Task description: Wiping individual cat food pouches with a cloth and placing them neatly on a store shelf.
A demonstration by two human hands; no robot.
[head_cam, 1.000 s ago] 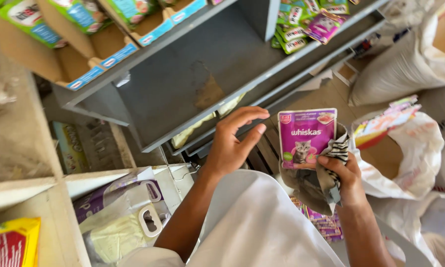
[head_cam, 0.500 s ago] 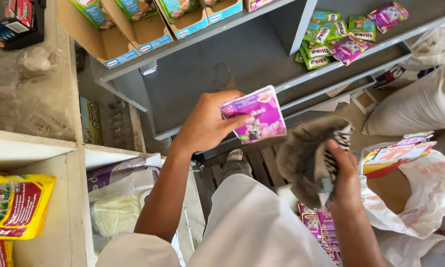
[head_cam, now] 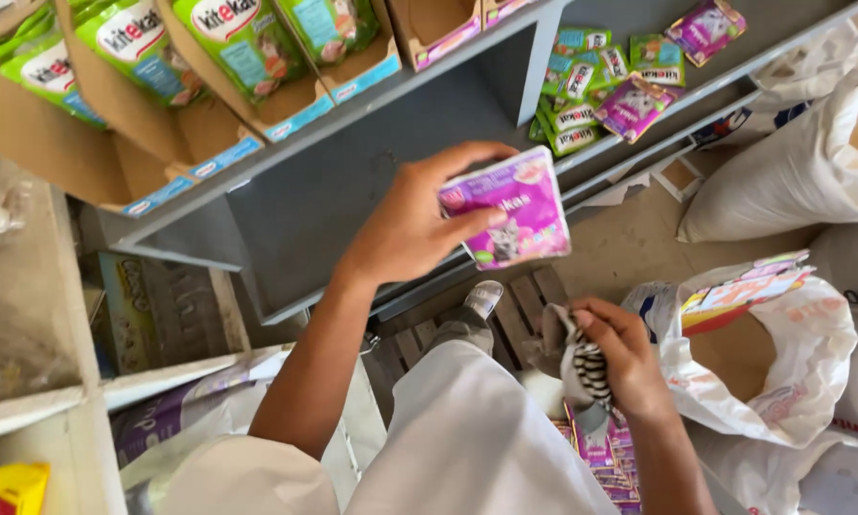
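While my left hand (head_cam: 410, 229) pinches the purple pouch (head_cam: 510, 210) just above the grey shelf (head_cam: 352, 181), I should lay it flat there, my right hand (head_cam: 624, 358) squeezing the striped cloth (head_cam: 581, 367) below.

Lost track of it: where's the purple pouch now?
In the head view, centre: the purple pouch is in the left hand, before the grey shelf.

There is just one view, from a camera on the person's head, looking steeply down and forward past both arms. It sits close: the left hand (head_cam: 419, 224) and right hand (head_cam: 620, 353) fill the middle, with the grey shelf (head_cam: 352, 191) right ahead. Below them the floor (head_cam: 629, 248) and a white sack (head_cam: 791, 172) show to the right.
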